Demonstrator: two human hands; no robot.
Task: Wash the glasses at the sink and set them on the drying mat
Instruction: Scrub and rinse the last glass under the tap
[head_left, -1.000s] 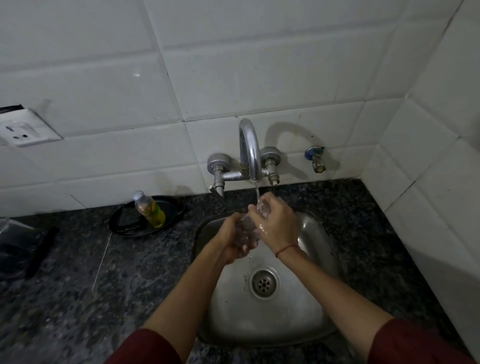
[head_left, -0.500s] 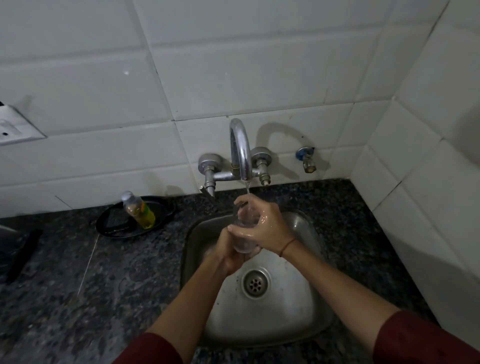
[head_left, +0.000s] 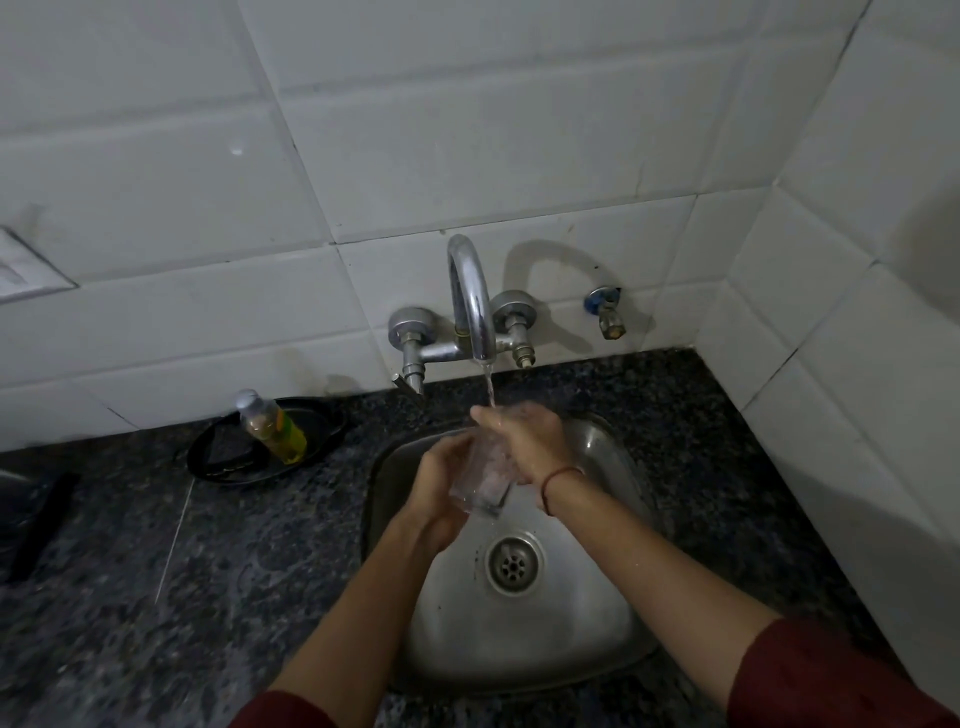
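Glass (head_left: 480, 480) is sitting between both hands over the sink (head_left: 613, 457), tilted, its base pointing down toward the drain (head_left: 513, 563). The left hand (head_left: 441, 483) is wrapping around its left side with fingers closed on it, and the right hand (head_left: 524, 441) is covering its upper part (the mouth of it is hidden, so I cannot tell if fingers are going inside). Water is running from the curved tap (head_left: 470, 296) and is falling onto the right hand. A red thread (head_left: 558, 480) is circling the right wrist. On the dark speckled counter (head_left: 182, 571), left of the sink, a small bottle (head_left: 270, 426) with yellow liquid is leaning in a black dish (head_left: 223, 467).
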